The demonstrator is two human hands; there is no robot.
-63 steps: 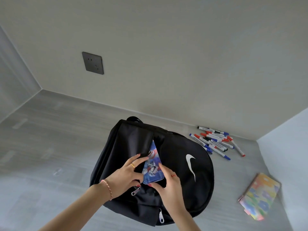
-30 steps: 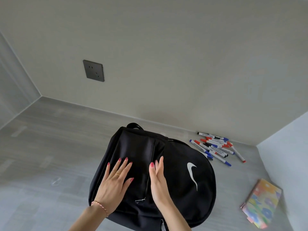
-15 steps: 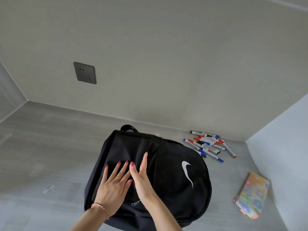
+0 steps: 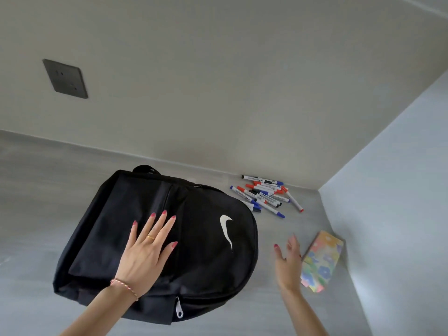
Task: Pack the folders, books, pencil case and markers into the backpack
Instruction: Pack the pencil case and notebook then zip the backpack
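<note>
Now the right hand (image 4: 288, 259) hangs in the air, fingers loosely spread, gripping nothing, palm turned toward the book (image 4: 322, 261). The book sits just beyond the fingertips on the right, near the side wall (image 4: 400, 190); from this view I cannot tell if the fingers touch its near edge. Its long axis runs roughly away from the person, tilted a little right, so the hand meets a long side, not a corner. Left hand (image 4: 148, 253) lies flat on the backpack (image 4: 206, 251), fingers straight and spread, pressing the front panel, no grip on anything. The backpack lies on the floor (image 4: 36, 214), well left of the book. Markers (image 4: 265, 195) are a loose pile by the far wall, beyond the bag and further from either hand than the book. Judgement: the book is next, and the right hand is clearly the nearer one. Likely needs a pinch across the long edge, then a carry left to the bag. The main zip opening isn't visible from here.
</note>
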